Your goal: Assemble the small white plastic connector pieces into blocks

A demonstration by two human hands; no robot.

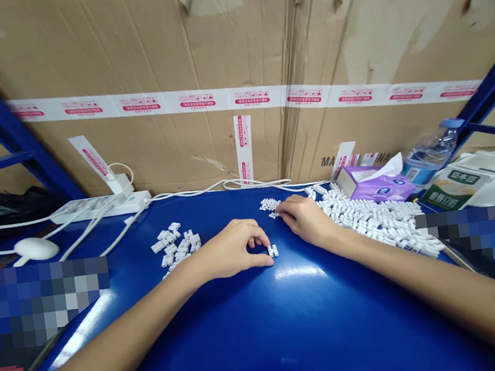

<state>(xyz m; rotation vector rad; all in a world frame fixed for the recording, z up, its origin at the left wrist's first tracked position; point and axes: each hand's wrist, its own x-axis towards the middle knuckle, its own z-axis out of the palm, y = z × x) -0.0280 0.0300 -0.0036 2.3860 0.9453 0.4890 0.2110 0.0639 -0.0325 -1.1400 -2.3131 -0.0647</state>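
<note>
Between thumb and fingertips, my left hand pinches a small white plastic piece with dark slots, close to the blue tabletop. My right hand reaches to a little heap of tiny white parts, its fingertips closed together at the heap's edge. Whether a part is between those fingers is too small to tell. Left of my left hand lies a loose group of white plastic pieces like the one I hold. A large spread of white pieces lies beyond my right forearm.
A white power strip with cables stands at the back left. On the right are a purple tissue pack, a plastic bottle and a green-and-white carton. Cardboard walls off the back of the blue table.
</note>
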